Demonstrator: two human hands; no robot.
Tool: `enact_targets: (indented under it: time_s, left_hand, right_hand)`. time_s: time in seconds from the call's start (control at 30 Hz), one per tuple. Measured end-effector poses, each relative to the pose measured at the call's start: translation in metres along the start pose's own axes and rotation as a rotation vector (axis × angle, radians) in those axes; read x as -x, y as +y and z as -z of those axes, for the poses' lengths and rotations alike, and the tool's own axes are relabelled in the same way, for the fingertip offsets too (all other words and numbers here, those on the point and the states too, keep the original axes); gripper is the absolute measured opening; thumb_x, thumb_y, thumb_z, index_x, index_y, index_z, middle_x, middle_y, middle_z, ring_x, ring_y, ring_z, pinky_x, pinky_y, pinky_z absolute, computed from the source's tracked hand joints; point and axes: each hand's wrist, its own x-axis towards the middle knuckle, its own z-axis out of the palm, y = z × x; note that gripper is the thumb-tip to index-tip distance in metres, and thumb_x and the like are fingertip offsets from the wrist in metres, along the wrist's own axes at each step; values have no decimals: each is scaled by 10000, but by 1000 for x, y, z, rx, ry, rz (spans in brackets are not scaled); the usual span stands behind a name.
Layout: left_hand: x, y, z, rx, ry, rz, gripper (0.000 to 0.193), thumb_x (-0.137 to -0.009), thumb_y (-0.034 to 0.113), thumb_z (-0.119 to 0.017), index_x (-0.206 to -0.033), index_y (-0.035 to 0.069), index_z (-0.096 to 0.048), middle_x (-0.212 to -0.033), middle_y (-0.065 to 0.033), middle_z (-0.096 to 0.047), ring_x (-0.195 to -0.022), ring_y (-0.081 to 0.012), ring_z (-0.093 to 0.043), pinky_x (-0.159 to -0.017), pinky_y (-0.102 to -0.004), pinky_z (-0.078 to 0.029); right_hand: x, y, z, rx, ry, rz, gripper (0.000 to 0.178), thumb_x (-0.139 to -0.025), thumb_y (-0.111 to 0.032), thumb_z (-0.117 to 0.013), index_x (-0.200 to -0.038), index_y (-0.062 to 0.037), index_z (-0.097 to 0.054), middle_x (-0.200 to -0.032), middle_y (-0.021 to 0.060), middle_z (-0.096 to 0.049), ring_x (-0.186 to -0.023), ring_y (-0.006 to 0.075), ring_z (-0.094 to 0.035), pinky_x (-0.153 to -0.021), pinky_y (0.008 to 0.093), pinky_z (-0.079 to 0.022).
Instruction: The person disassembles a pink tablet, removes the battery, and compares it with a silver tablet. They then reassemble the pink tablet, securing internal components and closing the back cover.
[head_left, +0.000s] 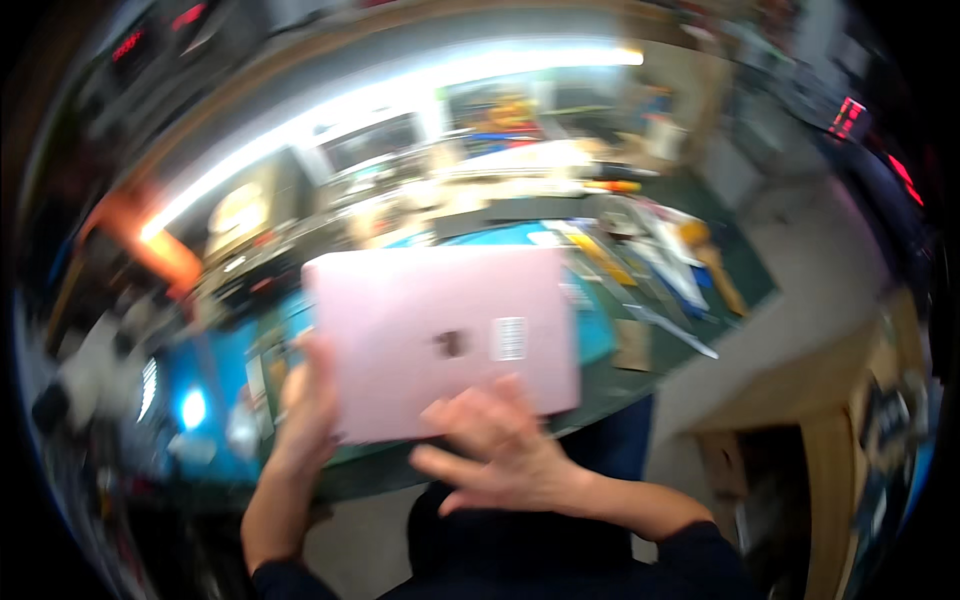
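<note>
A closed pink laptop point(410, 320) with a dark mark and a white label point(509, 339) on its lid is in the middle of the head view, above the workbench. Wrapped around its left edge, my left hand point(312, 400) grips it, though motion blurs the fingers. My right hand point(495, 448) has its fingers spread over the near edge of the lid, right of centre. Blur hides whether those fingertips touch the lid.
A dark green mat point(745, 275) covers the bench, with a blue mat point(215, 375) on it. Scattered tools and a brush point(715, 265) lie to the right. A bright light tube point(400, 88) spans the back; a wooden box point(790, 410) stands at right.
</note>
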Motion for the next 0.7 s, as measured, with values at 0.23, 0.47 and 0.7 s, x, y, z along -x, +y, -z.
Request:
enact_targets:
  time_s: [0.23,0.47,0.7]
  left_hand:
    - [-32,-65,82,140,-74,89,694,-1088,508,-583,-1543,3,-442,-1384,-130,-616,-1204,-215,-636,-996,-375,-546]
    - [-28,-16,16,-52,146,189,744,-1052,469,-656,-1584,13,-404,-1573,-163,-495,-1440,-347,-473,-1217,-485,-348]
    - [-34,-16,-22,-74,95,152,683,-1059,462,-649,-1536,16,-448,-1491,-141,-532,-1360,-308,-509,-1154,-455,-390]
  right_hand:
    - [132,54,111,52,366,-100,91,-1001,-219,-693,-929,-190,-739,-1097,14,-736,-985,258,-696,-861,432,-570]
    - [422,58,310,1365,582,-1298,556,-986,-298,-712,-1450,-24,-575,-1504,273,-523,-1409,478,-469,-1162,552,-387]
    - [592,-45,424,1511,386,-1601,855,-910,-466,-782,-1538,18,-462,-1593,294,-441,-1498,470,-382,-1232,559,-323]
